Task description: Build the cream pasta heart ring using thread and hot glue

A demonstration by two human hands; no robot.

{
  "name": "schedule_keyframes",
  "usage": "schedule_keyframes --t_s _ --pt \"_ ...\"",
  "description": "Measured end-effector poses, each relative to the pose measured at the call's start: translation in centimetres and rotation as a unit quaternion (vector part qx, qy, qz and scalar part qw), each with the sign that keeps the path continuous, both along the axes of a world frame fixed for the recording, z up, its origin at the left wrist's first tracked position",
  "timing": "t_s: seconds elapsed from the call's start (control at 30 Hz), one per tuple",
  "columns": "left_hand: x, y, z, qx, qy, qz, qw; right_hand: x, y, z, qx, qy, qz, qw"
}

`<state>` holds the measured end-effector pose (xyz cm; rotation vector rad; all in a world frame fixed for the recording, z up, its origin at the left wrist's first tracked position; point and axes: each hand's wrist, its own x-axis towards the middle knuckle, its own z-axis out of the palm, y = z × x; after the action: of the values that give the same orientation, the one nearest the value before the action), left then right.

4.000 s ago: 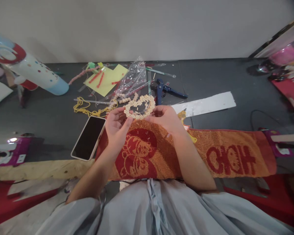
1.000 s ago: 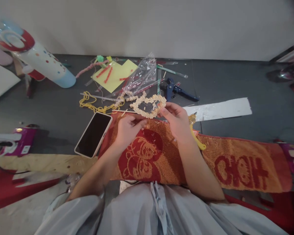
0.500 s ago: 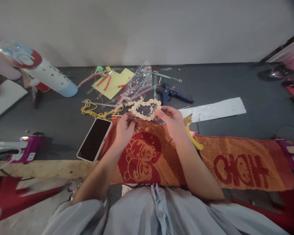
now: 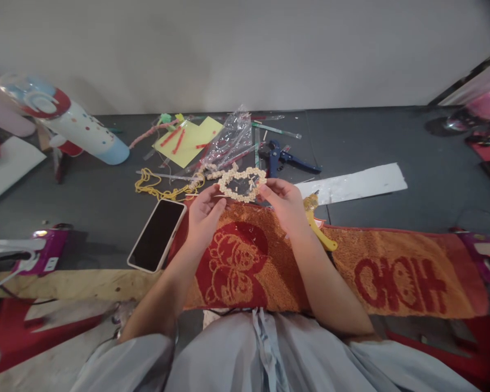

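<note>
A heart-shaped ring of small cream beads (image 4: 242,184) is held up between both hands above an orange and red towel (image 4: 392,267). My left hand (image 4: 204,215) pinches its left edge, fingers closed. My right hand (image 4: 283,201) grips its right edge, fingers curled round it. A thin stick pokes out to the left from under my left thumb.
A phone (image 4: 157,234) lies face up left of the towel. Behind the hands lie yellow cord (image 4: 155,187), a clear plastic bag (image 4: 228,136), yellow paper (image 4: 188,139), a blue hand tool (image 4: 283,157) and a white strip (image 4: 353,184). Yellow cutters (image 4: 316,220) rest by my right wrist.
My left hand has come back up from the towel and closed on the heart's left edge. The heart has dropped slightly and sits level between both hands.
</note>
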<state>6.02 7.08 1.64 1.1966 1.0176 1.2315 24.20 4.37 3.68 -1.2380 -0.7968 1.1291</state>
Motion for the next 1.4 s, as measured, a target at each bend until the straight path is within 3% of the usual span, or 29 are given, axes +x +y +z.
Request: schedule_keyframes --t_s 0.3,0.53,0.87,1.4 --pt "0.1 0.0 0.4 0.003 -0.021 0.018 1.000 -0.1 0.1 -0.5 0.014 0.013 -0.011 1.000" --pt "0.1 0.2 0.3 0.009 -0.014 0.027 0.999 -0.1 -0.3 -0.2 0.047 -0.056 0.015 0.997" --pt "-0.5 0.7 -0.3 0.115 0.015 0.021 0.993 0.3 -0.3 -1.3 0.092 -0.181 0.061 0.977" --pt "-0.5 0.6 -0.2 0.143 0.030 0.010 0.989 0.7 -0.3 -1.4 0.105 -0.193 0.065 0.973"
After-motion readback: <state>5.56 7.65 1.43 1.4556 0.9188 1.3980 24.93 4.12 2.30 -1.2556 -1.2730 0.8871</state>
